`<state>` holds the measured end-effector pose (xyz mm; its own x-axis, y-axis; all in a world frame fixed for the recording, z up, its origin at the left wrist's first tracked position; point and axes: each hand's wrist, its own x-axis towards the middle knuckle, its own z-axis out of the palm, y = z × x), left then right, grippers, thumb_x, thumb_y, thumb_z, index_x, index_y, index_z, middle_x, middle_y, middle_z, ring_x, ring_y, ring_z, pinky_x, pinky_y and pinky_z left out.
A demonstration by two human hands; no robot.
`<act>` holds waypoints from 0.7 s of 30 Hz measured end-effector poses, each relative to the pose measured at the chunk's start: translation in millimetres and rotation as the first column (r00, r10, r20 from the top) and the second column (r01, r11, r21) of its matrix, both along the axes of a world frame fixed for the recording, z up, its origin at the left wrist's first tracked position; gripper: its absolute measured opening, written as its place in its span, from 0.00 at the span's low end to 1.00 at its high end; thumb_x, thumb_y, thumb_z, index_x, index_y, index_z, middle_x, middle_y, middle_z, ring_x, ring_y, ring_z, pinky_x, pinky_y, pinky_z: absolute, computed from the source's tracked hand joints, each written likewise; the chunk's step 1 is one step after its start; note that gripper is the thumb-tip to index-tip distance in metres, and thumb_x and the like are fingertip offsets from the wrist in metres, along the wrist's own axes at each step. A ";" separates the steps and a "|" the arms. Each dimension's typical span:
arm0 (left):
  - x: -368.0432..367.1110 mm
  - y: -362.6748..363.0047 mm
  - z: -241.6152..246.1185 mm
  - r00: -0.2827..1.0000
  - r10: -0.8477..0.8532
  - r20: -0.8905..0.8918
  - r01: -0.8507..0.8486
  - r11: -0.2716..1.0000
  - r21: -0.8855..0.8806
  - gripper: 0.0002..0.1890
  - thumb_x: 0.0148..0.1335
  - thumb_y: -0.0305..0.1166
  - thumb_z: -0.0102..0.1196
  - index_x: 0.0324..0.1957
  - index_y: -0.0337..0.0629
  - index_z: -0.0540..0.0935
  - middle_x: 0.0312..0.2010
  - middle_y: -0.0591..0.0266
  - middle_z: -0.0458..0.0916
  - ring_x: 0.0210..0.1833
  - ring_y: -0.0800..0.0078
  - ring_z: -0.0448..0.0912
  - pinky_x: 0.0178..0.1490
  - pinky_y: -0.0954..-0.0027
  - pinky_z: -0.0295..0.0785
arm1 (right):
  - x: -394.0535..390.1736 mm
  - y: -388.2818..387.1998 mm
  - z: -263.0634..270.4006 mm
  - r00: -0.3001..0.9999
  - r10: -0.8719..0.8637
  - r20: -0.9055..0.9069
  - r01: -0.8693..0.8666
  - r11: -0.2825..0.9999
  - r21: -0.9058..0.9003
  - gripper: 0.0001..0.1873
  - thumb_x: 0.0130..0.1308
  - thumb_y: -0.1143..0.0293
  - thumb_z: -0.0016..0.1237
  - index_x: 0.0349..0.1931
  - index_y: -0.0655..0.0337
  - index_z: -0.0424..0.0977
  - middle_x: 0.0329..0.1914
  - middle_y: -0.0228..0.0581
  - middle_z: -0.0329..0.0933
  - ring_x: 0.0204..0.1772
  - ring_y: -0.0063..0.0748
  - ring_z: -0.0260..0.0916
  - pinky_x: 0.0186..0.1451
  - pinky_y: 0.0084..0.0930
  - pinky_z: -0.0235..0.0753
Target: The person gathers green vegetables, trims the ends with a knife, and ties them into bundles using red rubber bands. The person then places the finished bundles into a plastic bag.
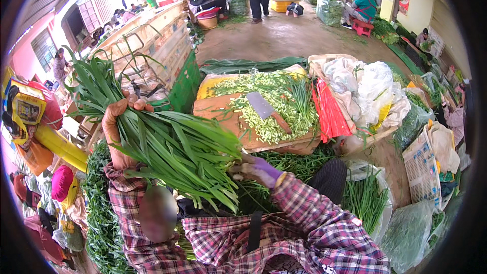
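My bare left hand [122, 112] grips a large bunch of long flat green leaves, likely garlic chives [179, 148], by its middle. The leaf tips fan up to the left and the pale stem ends point down to the right. At those stem ends is my right hand [255, 169], in a worn glove with a purple cuff; its fingers are partly hidden, so their grip is unclear. Beyond the bunch, a cleaver [262, 104] with a wooden handle lies on a heap of cut pale stem pieces [243, 83]. A brown board or cardboard [217, 112] lies under the heap.
Red plastic ties [329, 112] hang beside a basket piled with plastic bags [374, 83]. A green-and-white crate or cart [167, 57] stands at the left. Leafy greens [102, 213] line my left side. Bagged chives [365, 198] sit by my right knee. Other people sit or stand farther off.
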<state>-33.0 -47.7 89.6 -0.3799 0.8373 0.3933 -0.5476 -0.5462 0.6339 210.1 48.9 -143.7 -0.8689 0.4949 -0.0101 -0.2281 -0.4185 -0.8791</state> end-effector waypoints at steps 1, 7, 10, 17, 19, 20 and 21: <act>1.1 3.0 2.3 0.998 -0.063 0.019 0.063 0.998 0.023 0.12 0.52 0.24 0.51 0.41 0.36 0.70 0.28 0.61 0.71 0.34 0.69 0.73 0.47 0.60 0.72 | -8.7 -4.3 9.5 0.999 0.014 0.048 -0.013 1.000 -0.012 0.24 0.64 0.64 0.49 0.57 0.64 0.63 0.51 0.36 0.72 0.52 0.26 0.70 0.53 0.22 0.70; -8.3 -1.1 16.6 0.975 -0.214 0.050 0.211 0.976 0.061 0.10 0.56 0.25 0.49 0.41 0.37 0.72 0.29 0.64 0.72 0.35 0.70 0.73 0.47 0.63 0.71 | -5.9 -34.0 6.7 0.965 0.045 0.258 -0.015 0.993 -0.118 0.15 0.62 0.66 0.52 0.46 0.63 0.73 0.34 0.30 0.77 0.33 0.17 0.72 0.32 0.13 0.70; -7.0 -0.9 3.8 0.978 -0.208 -0.021 0.208 0.978 0.002 0.10 0.56 0.26 0.48 0.41 0.37 0.72 0.28 0.64 0.70 0.34 0.70 0.71 0.46 0.63 0.70 | 6.5 -23.5 -27.9 0.993 -0.055 0.108 0.062 0.997 -0.056 0.11 0.62 0.67 0.52 0.43 0.61 0.74 0.31 0.29 0.77 0.27 0.14 0.69 0.27 0.11 0.68; -39.0 9.0 1.2 0.975 -0.206 -0.083 0.216 0.969 0.123 0.11 0.50 0.23 0.54 0.37 0.36 0.72 0.29 0.63 0.72 0.36 0.71 0.73 0.52 0.66 0.66 | 34.2 -0.7 -60.8 0.884 -0.168 0.435 0.255 0.955 -0.150 0.13 0.58 0.73 0.54 0.43 0.65 0.73 0.34 0.34 0.77 0.33 0.28 0.74 0.38 0.19 0.73; -53.4 10.9 0.0 0.973 -0.213 -0.087 0.224 0.966 0.128 0.10 0.51 0.24 0.53 0.37 0.36 0.72 0.30 0.64 0.71 0.37 0.71 0.72 0.53 0.65 0.64 | 34.4 1.8 -42.2 0.973 -0.175 0.149 0.161 0.982 0.101 0.19 0.57 0.70 0.56 0.49 0.66 0.72 0.43 0.40 0.77 0.43 0.32 0.74 0.45 0.22 0.74; -59.7 13.8 -0.6 0.970 -0.233 -0.074 0.241 0.960 0.145 0.11 0.51 0.24 0.53 0.38 0.36 0.72 0.30 0.64 0.70 0.37 0.71 0.72 0.54 0.65 0.64 | 31.5 5.1 -28.7 0.976 -0.186 0.111 0.151 0.951 0.270 0.27 0.59 0.63 0.55 0.56 0.66 0.66 0.48 0.44 0.74 0.51 0.34 0.72 0.52 0.24 0.73; -64.1 15.9 -3.4 0.966 -0.252 -0.057 0.258 0.952 0.161 0.11 0.51 0.24 0.53 0.38 0.36 0.72 0.30 0.64 0.70 0.37 0.71 0.72 0.54 0.65 0.63 | 26.9 8.4 -14.6 0.975 -0.200 0.094 0.168 0.948 0.272 0.31 0.60 0.59 0.53 0.60 0.66 0.61 0.51 0.45 0.73 0.55 0.34 0.69 0.59 0.27 0.69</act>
